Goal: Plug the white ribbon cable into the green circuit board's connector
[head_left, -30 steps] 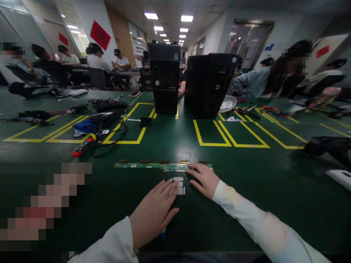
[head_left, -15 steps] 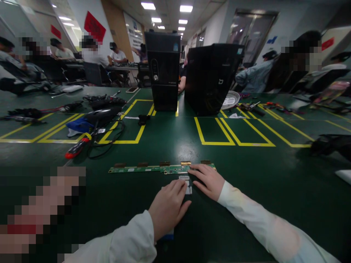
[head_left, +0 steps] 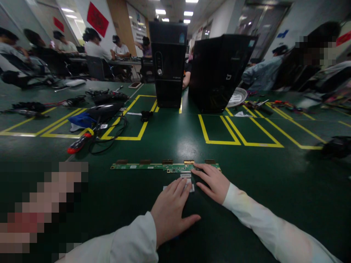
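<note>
Left hand [head_left: 175, 208] laid over a white flat connector piece [head_left: 189, 185], right hand [head_left: 212, 180] on a green circuit strip [head_left: 148, 167].
The left fingers cover part of the white piece, just below the strip; the right fingertips touch the strip's right part, near its end. On the green bench [head_left: 263, 175], beyond the strip, yellow tape outlines [head_left: 223, 143] run in front of two black computer towers [head_left: 168, 65]; a red-and-black screwdriver [head_left: 79, 143] lies to the left, a white basket [head_left: 243, 94] beside the right tower.
</note>
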Demonstrator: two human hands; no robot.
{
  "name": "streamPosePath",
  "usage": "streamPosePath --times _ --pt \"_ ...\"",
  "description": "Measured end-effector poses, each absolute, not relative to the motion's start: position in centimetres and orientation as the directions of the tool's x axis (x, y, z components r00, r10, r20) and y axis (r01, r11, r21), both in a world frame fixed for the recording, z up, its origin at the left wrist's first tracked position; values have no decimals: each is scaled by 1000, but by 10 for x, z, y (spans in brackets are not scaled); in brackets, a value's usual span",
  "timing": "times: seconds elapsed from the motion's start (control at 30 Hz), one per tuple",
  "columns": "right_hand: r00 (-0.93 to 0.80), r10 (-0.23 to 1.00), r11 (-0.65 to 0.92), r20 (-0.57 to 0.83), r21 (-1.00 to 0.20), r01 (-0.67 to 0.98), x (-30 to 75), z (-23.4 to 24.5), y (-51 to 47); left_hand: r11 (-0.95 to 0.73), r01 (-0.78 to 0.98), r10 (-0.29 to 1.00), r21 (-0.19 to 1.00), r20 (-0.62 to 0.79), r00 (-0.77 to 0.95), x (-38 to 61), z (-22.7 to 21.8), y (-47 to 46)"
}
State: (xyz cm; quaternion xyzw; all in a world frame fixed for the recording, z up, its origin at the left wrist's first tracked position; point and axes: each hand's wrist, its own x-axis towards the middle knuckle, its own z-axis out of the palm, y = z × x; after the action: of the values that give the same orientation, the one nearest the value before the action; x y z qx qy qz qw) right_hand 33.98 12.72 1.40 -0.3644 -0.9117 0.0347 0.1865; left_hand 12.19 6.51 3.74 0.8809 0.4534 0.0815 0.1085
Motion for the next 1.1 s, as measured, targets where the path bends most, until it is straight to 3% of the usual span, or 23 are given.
streamPosePath --times 1.1 --pt "-658 684 726 316 -208 655 338 12 127 -564 772 821 293 91 564 124 30 66"
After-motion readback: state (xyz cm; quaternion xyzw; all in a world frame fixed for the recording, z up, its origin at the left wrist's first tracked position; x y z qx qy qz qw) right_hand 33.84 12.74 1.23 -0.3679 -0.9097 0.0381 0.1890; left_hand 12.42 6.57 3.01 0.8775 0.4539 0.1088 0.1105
